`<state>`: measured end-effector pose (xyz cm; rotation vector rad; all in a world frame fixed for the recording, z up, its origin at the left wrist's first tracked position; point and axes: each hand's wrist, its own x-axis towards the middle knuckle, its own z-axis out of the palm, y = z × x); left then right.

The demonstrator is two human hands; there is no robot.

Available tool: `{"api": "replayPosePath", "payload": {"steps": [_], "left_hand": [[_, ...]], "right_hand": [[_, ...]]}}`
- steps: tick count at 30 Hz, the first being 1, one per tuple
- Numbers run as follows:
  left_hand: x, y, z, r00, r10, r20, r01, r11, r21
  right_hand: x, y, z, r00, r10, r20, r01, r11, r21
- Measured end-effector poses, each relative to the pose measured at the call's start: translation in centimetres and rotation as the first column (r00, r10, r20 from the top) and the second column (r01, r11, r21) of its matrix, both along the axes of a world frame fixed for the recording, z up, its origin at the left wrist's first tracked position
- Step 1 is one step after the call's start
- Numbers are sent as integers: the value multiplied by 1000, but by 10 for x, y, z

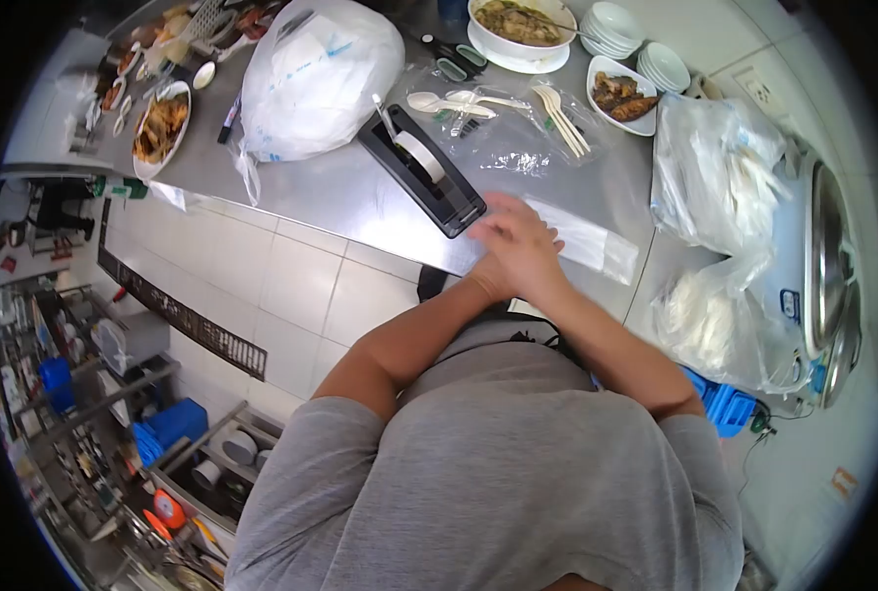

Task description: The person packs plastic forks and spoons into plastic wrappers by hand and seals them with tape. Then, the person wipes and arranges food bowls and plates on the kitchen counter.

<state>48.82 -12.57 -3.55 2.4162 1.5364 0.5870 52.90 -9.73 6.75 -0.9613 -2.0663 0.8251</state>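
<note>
My two hands cross at the front edge of the steel counter, just right of a black tape dispenser with a roll of clear tape. My right hand lies over my left hand; its fingers are smeared by motion near the dispenser's cutting end, and touch is unclear. Most of my left hand is hidden beneath, so I cannot make out anything held. Beyond my right hand a clear flat plastic bag lies along the counter edge. White plastic forks and spoons rest on clear plastic film behind the dispenser.
A full white plastic bag and black-handled scissors sit farther back. Bowls of food, a dish of fried fish and stacked white bowls line the back. Plastic bags crowd the right. A food platter is left.
</note>
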Motion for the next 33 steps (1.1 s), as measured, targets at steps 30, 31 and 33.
{"api": "replayPosePath", "payload": {"steps": [30,31,33], "left_hand": [[11,0,16,587,-99,803,148,989,14],[9,1,21,558,-94,825,158,987,6],[-10,-3,31,992,-15,127,20,999,-36]], "right_hand": [[48,-11,18,996,79,-40,-82,648,-757],[49,-9,9,994,84,-70,-108,657,-747],[52,-5,-3,993,111,-33,-95,612,-785]]}}
